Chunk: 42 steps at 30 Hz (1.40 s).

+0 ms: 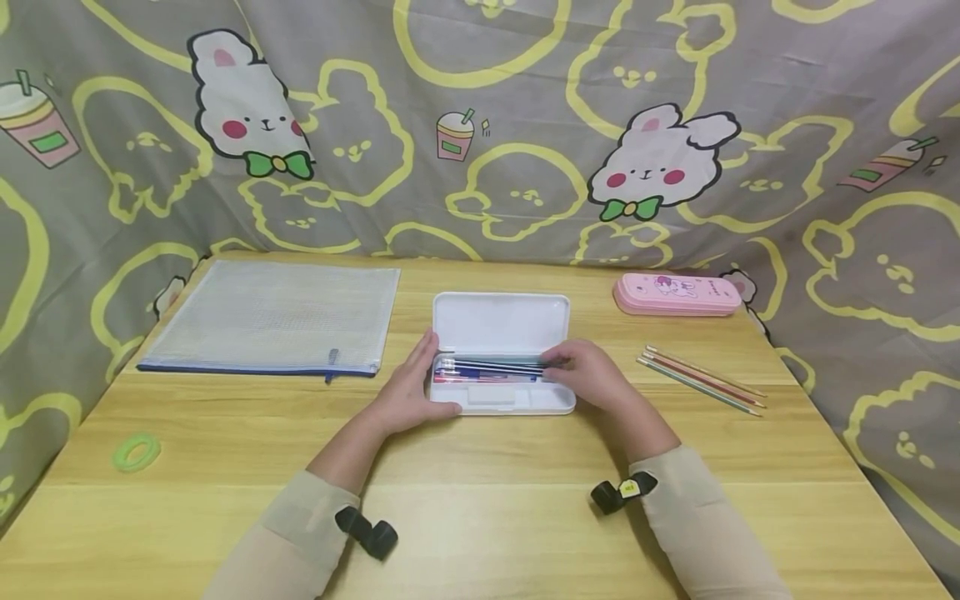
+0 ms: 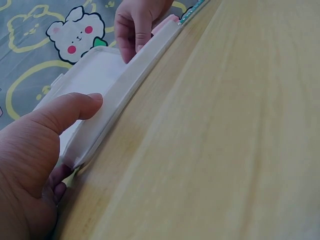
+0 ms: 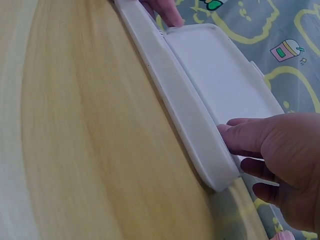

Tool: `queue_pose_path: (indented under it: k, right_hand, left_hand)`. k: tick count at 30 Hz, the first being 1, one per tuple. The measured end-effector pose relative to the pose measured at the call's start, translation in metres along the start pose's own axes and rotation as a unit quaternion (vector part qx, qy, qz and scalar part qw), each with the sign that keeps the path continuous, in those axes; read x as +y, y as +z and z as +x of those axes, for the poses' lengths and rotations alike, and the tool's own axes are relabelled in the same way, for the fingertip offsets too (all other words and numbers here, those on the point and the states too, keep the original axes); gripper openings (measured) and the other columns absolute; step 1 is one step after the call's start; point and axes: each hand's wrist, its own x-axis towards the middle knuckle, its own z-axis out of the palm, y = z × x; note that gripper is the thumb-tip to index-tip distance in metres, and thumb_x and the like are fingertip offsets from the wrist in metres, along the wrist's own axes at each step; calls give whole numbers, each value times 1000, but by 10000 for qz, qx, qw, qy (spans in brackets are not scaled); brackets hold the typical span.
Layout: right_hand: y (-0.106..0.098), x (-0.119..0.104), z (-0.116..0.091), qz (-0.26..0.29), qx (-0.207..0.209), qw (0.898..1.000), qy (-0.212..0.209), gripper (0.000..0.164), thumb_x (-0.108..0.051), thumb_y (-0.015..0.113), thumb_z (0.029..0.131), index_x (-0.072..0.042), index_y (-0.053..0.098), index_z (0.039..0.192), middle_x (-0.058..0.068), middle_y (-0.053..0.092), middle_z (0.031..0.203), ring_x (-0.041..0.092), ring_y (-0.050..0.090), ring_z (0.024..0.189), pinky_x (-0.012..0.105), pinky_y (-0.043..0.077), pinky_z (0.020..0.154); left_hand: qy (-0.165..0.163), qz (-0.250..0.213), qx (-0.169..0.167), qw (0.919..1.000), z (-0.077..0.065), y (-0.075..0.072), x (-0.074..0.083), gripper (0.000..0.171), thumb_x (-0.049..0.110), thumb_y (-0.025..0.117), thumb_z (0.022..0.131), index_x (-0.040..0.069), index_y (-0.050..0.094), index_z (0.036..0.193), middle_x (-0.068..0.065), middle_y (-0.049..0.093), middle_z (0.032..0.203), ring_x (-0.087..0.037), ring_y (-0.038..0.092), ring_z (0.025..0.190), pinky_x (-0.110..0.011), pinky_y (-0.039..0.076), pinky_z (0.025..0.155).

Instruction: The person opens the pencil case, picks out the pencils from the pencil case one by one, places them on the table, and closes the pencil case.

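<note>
An open white pencil case (image 1: 555,402) lies on the table with its lid (image 1: 501,323) raised at the back. My left hand (image 1: 408,396) grips the case's left end, thumb at the front edge and fingers around the side. Inside the case are dark striped pencils (image 1: 491,367), blue and pink pens, and a white eraser (image 1: 491,394) in the front section. At the right end my right hand (image 1: 588,375) reaches in and pinches the ends of the dark striped pencils. In the right wrist view, the front wall (image 3: 175,95) hides the case's contents.
A clear mesh zipper pouch (image 1: 277,317) with a blue zip lies at the back left. Nearer on the left is a green ring (image 1: 137,452). A pink pencil box (image 1: 677,295) stands at the back right, and several pencils (image 1: 705,382) lie before it. Patterned cloth (image 1: 525,108) hangs around the table.
</note>
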Motion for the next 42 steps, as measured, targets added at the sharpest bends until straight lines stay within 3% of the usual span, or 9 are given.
queue_pose_path:
  k: [10, 16, 20, 35, 42]
  right_hand:
    - [3, -7, 7, -621, -194, 9977, -170, 24, -10, 72, 85, -6, 75, 108, 14, 73, 110, 33, 64, 110, 50, 47, 101]
    - [5, -13, 9, -1208, -301, 9922, -67, 24, -10, 72, 85, -8, 75, 109, 12, 73, 111, 31, 65, 110, 48, 49, 99]
    - [7, -15, 9, -1312, -333, 9908, 6, 24, -9, 71, 86, -8, 75, 109, 12, 73, 111, 31, 66, 108, 48, 50, 98]
    - [6, -6, 7, -382, -290, 9988, 98, 21, -11, 68, 89, -7, 74, 109, 12, 70, 105, 27, 64, 102, 47, 50, 95]
    - [-3, 1, 1, 141, -312, 9987, 379, 21, -13, 67, 91, -10, 74, 111, 7, 68, 97, 19, 59, 90, 36, 50, 82]
  left_hand:
    - [-49, -27, 0, 10000, 1, 1, 0, 122, 40, 83, 71, 10, 3, 158, -7, -3, 167, -38, 5, 152, -57, 13, 122]
    - [-70, -45, -26, 10000, 0, 0, 0, 122, 39, 83, 71, 10, 3, 158, -7, -3, 167, -37, 4, 152, -57, 12, 122]
    - [-77, -42, -24, 10000, 0, 0, 1, 122, 39, 84, 71, 10, 3, 158, -7, -3, 167, -36, 4, 152, -56, 12, 122]
    - [-44, -42, -17, 10000, 0, 0, 2, 123, 40, 84, 71, 9, 3, 158, -8, -3, 167, -36, 4, 152, -56, 12, 122]
    - [-81, -24, -21, 10000, 0, 0, 2, 123, 40, 84, 71, 9, 3, 158, -7, -3, 167, -35, 4, 153, -55, 13, 122]
